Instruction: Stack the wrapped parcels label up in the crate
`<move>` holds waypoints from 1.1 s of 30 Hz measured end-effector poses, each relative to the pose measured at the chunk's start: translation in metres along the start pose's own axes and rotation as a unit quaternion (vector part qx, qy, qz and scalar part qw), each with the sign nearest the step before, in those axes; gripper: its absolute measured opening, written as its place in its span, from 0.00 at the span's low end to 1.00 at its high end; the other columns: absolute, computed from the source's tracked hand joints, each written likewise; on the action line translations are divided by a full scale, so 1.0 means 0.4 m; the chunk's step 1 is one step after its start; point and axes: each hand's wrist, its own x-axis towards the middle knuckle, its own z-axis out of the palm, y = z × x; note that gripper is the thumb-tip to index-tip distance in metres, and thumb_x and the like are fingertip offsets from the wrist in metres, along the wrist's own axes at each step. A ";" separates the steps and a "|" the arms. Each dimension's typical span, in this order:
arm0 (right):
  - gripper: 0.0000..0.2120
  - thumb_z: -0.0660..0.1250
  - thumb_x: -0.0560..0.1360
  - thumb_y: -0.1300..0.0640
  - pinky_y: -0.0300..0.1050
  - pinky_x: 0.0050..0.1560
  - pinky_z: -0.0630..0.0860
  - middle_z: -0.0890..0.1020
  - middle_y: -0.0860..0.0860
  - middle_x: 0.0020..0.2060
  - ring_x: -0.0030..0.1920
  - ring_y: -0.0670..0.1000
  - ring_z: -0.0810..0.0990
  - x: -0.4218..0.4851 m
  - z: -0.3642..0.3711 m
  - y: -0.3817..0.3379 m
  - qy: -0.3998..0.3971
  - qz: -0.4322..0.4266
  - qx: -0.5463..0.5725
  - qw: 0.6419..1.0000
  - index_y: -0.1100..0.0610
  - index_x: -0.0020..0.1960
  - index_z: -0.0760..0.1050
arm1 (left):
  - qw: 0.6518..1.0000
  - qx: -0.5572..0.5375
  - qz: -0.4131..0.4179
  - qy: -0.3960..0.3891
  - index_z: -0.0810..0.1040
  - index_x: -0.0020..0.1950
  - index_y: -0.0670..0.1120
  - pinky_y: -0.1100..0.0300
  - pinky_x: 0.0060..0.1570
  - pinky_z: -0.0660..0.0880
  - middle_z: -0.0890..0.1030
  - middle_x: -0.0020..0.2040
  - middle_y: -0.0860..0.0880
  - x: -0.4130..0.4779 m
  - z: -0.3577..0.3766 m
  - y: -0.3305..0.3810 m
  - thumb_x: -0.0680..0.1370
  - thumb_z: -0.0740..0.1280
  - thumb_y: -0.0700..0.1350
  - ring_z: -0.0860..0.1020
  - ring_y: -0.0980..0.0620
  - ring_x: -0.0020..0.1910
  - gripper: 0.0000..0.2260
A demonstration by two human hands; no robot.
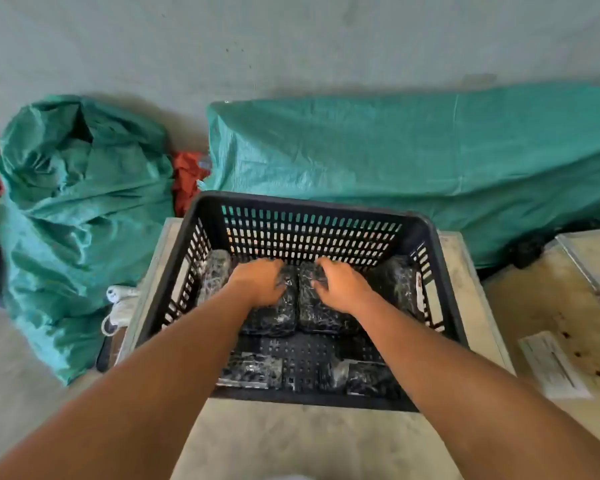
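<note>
A black slotted plastic crate (312, 206) stands on a pale table. Several black parcels in clear wrap lie inside. My left hand (260, 282) rests curled on the left middle parcel (274, 317). My right hand (340, 285) grips the right middle parcel (321, 315) beside it. Another parcel (215, 271) stands against the crate's left wall, and one (400, 285) leans at the right wall. Two flatter parcels lie near the front, one at the left (253, 370) and one at the right (368, 377). No label shows on any of them.
A crumpled green sack (80, 216) sits left of the table, and a long green sack (413, 164) lies behind the crate. Red cloth (187, 178) shows between them. A second pale table (568, 306) at the right holds a white paper slip (555, 365).
</note>
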 end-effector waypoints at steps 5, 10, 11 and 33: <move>0.46 0.73 0.74 0.40 0.66 0.76 0.59 0.48 0.62 0.82 0.81 0.65 0.50 -0.003 0.123 0.075 -0.100 0.032 -0.086 0.991 0.50 0.82 0.52 | 0.995 0.005 0.005 -0.098 0.61 0.79 0.49 0.38 0.70 0.65 0.62 0.79 0.42 0.006 0.150 0.014 0.79 0.63 0.57 0.62 0.40 0.77 0.31; 0.66 0.80 0.64 0.38 0.67 0.76 0.41 0.27 0.62 0.77 0.77 0.65 0.29 -0.009 0.196 0.120 -0.159 0.018 -0.170 0.972 0.40 0.81 0.33 | 0.991 -0.021 0.030 -0.129 0.42 0.82 0.55 0.38 0.73 0.37 0.34 0.80 0.46 0.018 0.226 0.015 0.78 0.66 0.59 0.34 0.42 0.79 0.42; 0.66 0.81 0.65 0.42 0.67 0.76 0.40 0.26 0.62 0.76 0.77 0.65 0.28 -0.014 0.208 0.123 -0.154 0.020 -0.179 0.972 0.39 0.80 0.31 | 0.990 -0.016 0.033 -0.135 0.40 0.82 0.55 0.38 0.72 0.36 0.32 0.79 0.46 0.017 0.236 0.016 0.77 0.67 0.60 0.33 0.41 0.78 0.43; 0.29 0.82 0.65 0.50 0.43 0.58 0.78 0.86 0.45 0.57 0.55 0.42 0.82 -0.016 -0.023 0.138 -0.053 0.025 0.197 0.979 0.42 0.65 0.81 | 0.962 -0.259 0.086 -0.006 0.29 0.75 0.68 0.37 0.73 0.62 0.48 0.82 0.51 -0.003 0.172 0.020 0.79 0.70 0.46 0.59 0.42 0.78 0.50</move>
